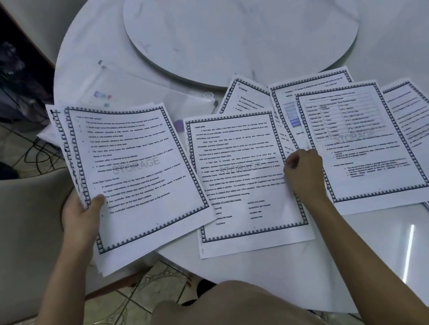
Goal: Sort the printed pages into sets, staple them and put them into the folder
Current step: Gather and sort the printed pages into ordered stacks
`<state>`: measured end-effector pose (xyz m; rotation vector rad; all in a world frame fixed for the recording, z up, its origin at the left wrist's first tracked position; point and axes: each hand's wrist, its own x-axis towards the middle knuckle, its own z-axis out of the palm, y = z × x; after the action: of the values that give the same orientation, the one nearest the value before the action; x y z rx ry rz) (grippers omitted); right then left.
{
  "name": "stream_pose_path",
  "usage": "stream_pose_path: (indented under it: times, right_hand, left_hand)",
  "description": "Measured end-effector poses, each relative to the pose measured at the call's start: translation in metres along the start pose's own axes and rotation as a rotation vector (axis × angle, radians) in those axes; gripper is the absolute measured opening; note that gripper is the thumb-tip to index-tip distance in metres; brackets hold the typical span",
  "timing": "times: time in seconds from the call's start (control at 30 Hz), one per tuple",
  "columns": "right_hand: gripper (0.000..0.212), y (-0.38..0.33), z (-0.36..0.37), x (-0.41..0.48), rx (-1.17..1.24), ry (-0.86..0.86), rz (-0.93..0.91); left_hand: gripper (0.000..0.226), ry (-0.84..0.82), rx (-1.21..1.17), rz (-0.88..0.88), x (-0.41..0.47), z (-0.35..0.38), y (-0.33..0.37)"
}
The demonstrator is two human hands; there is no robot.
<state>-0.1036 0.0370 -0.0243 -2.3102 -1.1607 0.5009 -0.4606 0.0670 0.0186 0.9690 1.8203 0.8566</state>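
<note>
Here, left hand (82,217) fingers gripping one stack (138,175), right hand (305,172) fingers pinching one centre page (248,213), one clear folder (131,88).

The black-bordered HARD DISK page (241,174) lies flat. Left of it, a tilted stack of pages (134,170) is held raised. Right of it, overlapping pages (361,142) fan out. Behind it lies a clear zip folder (137,90).

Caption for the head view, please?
Sorting printouts: left hand holds a stack of pages, right hand pinches the middle page on the white table.
</note>
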Motion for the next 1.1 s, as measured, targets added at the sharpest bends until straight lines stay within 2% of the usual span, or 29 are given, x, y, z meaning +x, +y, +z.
stream_pose_path:
  times: [0.07, 0.23, 0.33, 0.47, 0.6, 0.77, 0.93, 1.1]
  right_hand:
    - [0.016, 0.000, -0.001, 0.002, 0.018, -0.005, 0.020]
    - [0.048, -0.007, 0.005, -0.004, -0.146, -0.054, 0.027]
    - [0.053, -0.012, 0.008, -0.008, -0.215, -0.055, 0.033]
    - [0.047, -0.015, 0.010, -0.007, -0.165, -0.052, 0.070]
    - [0.011, -0.016, 0.005, -0.004, 0.051, -0.052, 0.044]
    - [0.021, -0.013, -0.041, 0.018, 0.280, 0.031, 0.068]
    - [0.028, 0.024, -0.100, 0.053, 0.222, 0.228, 0.106]
    - [0.027, 0.065, -0.129, 0.072, 0.146, 0.264, 0.157]
  left_hand:
    - [0.033, 0.004, -0.001, -0.009, 0.000, 0.000, -0.001]
    - [0.034, 0.002, -0.017, -0.034, -0.001, 0.001, -0.003]
    - [0.034, -0.001, -0.018, -0.030, -0.003, 0.001, -0.004]
    - [0.034, -0.001, -0.015, -0.032, -0.003, 0.001, -0.004]
    - [0.034, -0.003, -0.024, -0.036, -0.004, 0.001, -0.003]
    - [0.035, -0.005, -0.022, -0.038, -0.004, 0.000, -0.002]
    - [0.035, 0.001, -0.028, -0.030, -0.007, 0.002, 0.000]
    - [0.034, 0.040, -0.035, -0.023, -0.010, 0.004, 0.002]
